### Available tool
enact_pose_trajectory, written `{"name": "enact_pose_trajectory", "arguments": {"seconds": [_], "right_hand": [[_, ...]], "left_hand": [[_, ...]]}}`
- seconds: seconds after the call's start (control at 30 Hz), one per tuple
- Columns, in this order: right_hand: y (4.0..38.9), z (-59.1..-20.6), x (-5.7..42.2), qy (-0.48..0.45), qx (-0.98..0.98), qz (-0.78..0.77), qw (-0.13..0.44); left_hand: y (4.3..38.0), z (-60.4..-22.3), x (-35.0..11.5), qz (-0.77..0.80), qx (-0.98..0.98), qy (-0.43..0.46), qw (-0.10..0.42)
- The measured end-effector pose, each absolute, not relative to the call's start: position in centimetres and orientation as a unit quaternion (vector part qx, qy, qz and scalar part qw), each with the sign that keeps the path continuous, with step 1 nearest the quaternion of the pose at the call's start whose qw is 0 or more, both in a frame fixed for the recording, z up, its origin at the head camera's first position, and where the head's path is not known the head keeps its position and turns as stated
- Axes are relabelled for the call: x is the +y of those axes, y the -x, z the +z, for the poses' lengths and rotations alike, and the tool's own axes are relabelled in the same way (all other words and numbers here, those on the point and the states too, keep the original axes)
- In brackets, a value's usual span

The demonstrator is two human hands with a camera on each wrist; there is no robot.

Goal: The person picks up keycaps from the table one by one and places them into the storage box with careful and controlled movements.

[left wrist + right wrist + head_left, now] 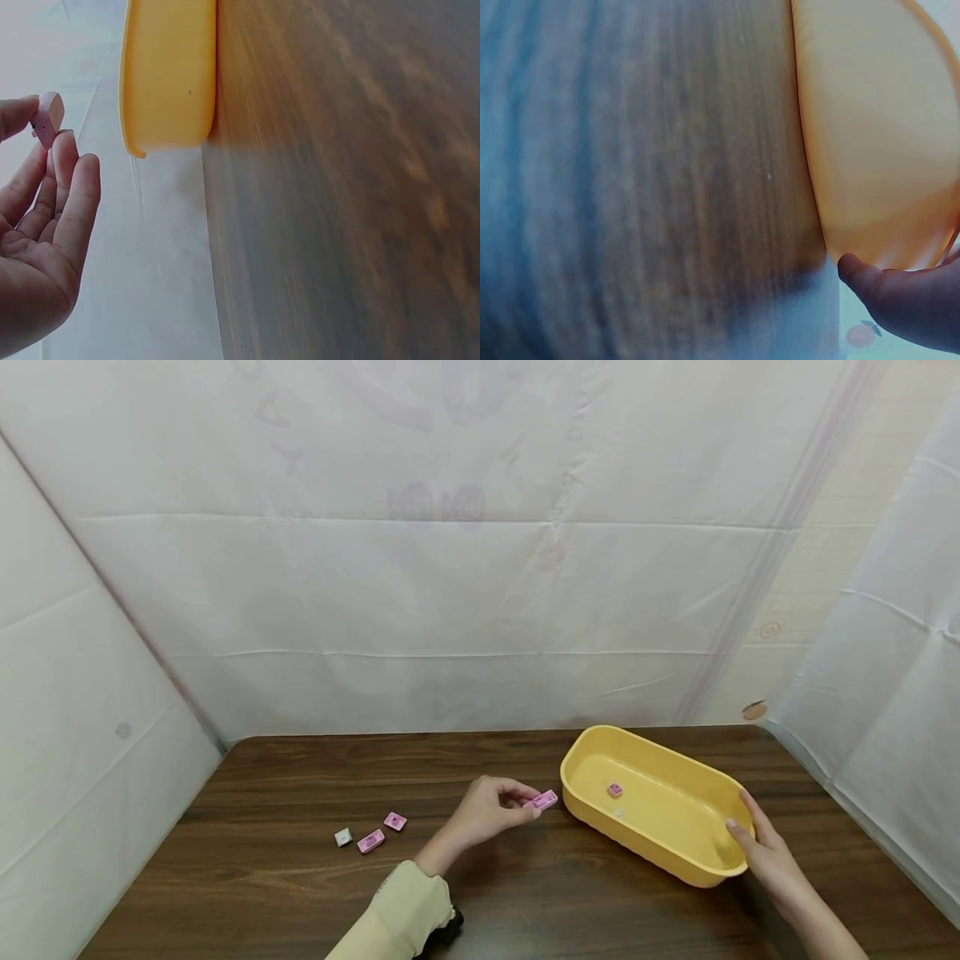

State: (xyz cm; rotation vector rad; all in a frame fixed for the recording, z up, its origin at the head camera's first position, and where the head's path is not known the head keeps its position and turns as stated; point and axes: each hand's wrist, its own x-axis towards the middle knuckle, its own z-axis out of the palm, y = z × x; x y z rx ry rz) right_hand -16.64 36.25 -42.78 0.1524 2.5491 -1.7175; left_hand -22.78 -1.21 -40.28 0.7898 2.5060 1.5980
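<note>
My left hand [487,810] pinches a long pink keycap [542,800] between thumb and fingers, just left of the yellow plastic bin [637,842]. In the left wrist view, the keycap [48,118] shows at the fingertips, apart from the bin [169,82]. The right hand [768,856] grips the bin's right end, its thumb over the rim. From the right wrist, the thumb [877,281] lies against the bin's wall [885,150]. A small pink keycap [615,790] and a small white piece [618,813] lie inside the bin.
On the dark wooden table [285,785], left of my left hand, lie a white keycap [343,837] and two pink keycaps, one longer [371,841] and one shorter [395,821]. White sheeting [450,610] hangs behind the table and at both sides.
</note>
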Motion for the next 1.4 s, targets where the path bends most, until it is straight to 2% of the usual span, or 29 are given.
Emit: {"name": "enact_pose_trajectory", "arguments": {"seconds": [0.73,1.4], "right_hand": [[16.6,-42.8,36.0,-0.045,0.827,-0.559,0.020],[16.5,-42.7,36.2,-0.055,0.829,-0.556,0.035]], "left_hand": [[23.2,-39.3,2.1,0.532,0.805,-0.256,0.057],[23.6,-38.9,5.6,0.511,0.809,-0.289,0.030]]}}
